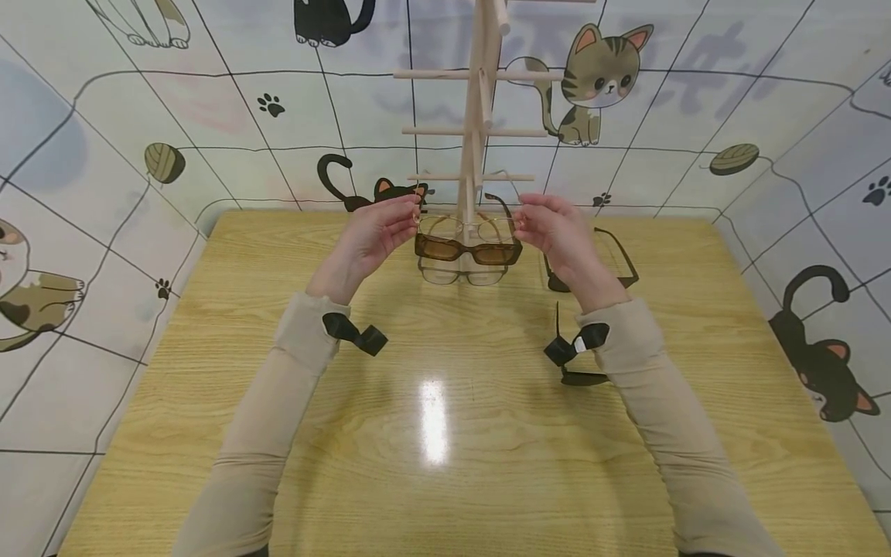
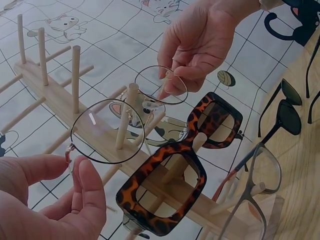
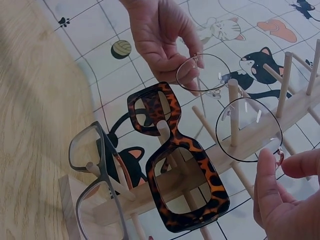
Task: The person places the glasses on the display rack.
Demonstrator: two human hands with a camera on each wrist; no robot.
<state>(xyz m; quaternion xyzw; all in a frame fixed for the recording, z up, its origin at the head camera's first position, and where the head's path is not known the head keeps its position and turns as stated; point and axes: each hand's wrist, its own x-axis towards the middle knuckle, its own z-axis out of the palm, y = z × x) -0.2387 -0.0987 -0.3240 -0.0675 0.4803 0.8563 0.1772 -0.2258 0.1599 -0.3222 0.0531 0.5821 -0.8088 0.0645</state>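
Note:
Round thin-rimmed glasses (image 2: pixel 107 131) are held level between two hands, at the front of a wooden peg stand (image 1: pixel 485 39). My left hand (image 1: pixel 376 236) pinches them with thumb and fingers by the left hinge and temple. At the opposite hinge, my right hand (image 1: pixel 557 232) pinches the other temple. The bridge is right at the end of a peg (image 3: pixel 233 112). Just below, tortoiseshell sunglasses (image 1: pixel 468 251) with brown lenses hang on a peg. Grey-framed glasses (image 1: pixel 462 276) sit on the lowest peg.
Black-framed sunglasses (image 1: pixel 558 283) lie on the wooden table (image 1: pixel 431 348) beyond the right forearm. Another dark pair (image 1: pixel 583 379) lies nearer, partly covered by the right sleeve. Upper pegs (image 1: pixel 431 75) stick out sideways and forward. A cat-patterned wall covering (image 1: pixel 278 162) stands behind.

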